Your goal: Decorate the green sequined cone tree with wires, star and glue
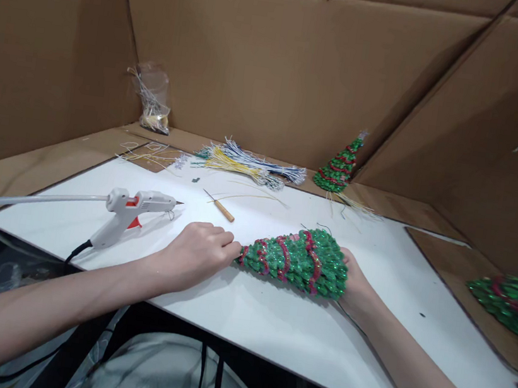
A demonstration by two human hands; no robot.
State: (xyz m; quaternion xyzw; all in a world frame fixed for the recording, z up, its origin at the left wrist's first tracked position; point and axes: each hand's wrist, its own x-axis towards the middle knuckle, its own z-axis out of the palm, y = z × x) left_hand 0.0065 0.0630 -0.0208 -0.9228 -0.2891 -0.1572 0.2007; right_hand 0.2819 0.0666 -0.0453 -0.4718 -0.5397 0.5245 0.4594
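A small green Christmas tree (295,262) with red glittery garland lies on its side above the white board (241,325). Its narrow tip points left, into the closed fingers of my left hand (203,253). My right hand (355,283) is at the wide base; most of its fingers are hidden behind or inside the tree, so how they grip is not visible. Thin dark wires stick out near the base. Left of my left hand, a white hot glue gun (130,212) with a red trigger stands on the board, a long glue stick in its back.
An awl (223,210) with a wooden handle lies beyond my hands. Bundles of yellow and white wires (253,166) lie at the back. Another tree (340,166) stands back right; a third tree (514,304) lies at far right. A plastic bag (154,101) leans against the cardboard wall (239,58).
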